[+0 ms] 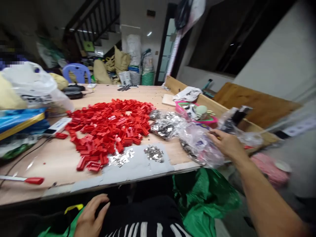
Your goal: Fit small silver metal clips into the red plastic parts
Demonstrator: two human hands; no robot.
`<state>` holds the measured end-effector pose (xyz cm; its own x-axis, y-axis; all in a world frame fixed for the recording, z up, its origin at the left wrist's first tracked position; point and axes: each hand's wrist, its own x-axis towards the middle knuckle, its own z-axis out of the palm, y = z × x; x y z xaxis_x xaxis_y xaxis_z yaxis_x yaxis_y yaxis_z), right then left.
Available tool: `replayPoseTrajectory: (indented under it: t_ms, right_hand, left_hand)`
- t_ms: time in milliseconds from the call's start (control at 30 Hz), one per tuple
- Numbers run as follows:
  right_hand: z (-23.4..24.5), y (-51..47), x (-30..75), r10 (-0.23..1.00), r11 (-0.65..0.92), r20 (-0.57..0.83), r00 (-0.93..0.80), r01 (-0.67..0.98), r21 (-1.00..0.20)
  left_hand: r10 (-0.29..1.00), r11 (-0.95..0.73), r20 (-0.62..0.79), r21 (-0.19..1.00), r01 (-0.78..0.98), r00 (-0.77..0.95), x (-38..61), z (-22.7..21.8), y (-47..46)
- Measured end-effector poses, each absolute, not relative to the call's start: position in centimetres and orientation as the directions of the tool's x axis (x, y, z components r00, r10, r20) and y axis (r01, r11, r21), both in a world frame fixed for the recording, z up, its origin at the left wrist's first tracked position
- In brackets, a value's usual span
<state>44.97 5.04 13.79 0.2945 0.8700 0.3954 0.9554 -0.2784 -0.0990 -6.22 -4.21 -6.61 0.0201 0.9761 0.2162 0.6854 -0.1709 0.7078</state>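
Note:
My right hand (225, 143) reaches out to the table's right edge and is closed on a clear plastic bag (199, 144) that holds small metal parts. My left hand (90, 217) rests low on my lap below the table edge, fingers loosely spread and holding nothing. A big heap of red plastic pieces (108, 126) covers the middle of the wooden table (61, 164). Two small piles of shiny metal parts (154, 153) lie on a grey patch near the front edge. More metal parts in bags (165, 125) sit just right of the red heap.
A pink basket (197, 113) with odds and ends stands at the right. White plastic bags (29, 82) and a blue package (19, 120) crowd the left side. A red-handled tool (32, 180) lies front left. A green bag (204, 197) hangs below the table. A purple chair (76, 70) stands behind.

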Motion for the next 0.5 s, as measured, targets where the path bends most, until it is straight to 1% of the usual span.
replayPoseTrajectory:
  t_ms: [67,100,167,267,400,467,500]
  right_hand:
    - [13.5,5.8,42.5,0.878,-0.193,0.401,0.261,0.96,-0.203]
    - [13.2,6.2,41.0,0.883,-0.115,0.42,0.208,0.965,-0.235]
    - [12.3,7.0,37.6,0.909,0.047,0.407,0.088,0.95,-0.31]
    - [10.4,8.4,32.0,0.943,0.237,0.312,-0.114,0.889,-0.391]
    - [7.4,10.5,24.7,0.889,0.452,0.278,-0.364,0.798,-0.398]
    - [6.1,11.5,21.4,0.851,0.525,0.242,-0.466,0.772,-0.36]
    - [5.6,12.0,19.8,0.835,0.55,0.213,-0.507,0.771,-0.32]
  left_hand:
    - [0.977,-0.164,0.215,0.72,0.674,0.008,-5.3,-5.0,-4.1]
    - [0.978,-0.164,0.21,0.732,0.661,0.011,-4.8,-4.3,-3.9]
    - [0.98,-0.167,0.2,0.757,0.631,0.02,-3.8,-3.2,-3.6]
    - [0.98,-0.184,0.19,0.785,0.592,0.054,-2.6,-1.9,-3.2]
    - [0.977,-0.209,0.201,0.815,0.541,0.075,-1.6,-0.8,-2.6]
    - [0.973,-0.226,0.214,0.83,0.511,0.082,-1.3,-0.4,-2.3]
    - [0.971,-0.236,0.224,0.836,0.496,0.086,-1.2,-0.1,-2.1]
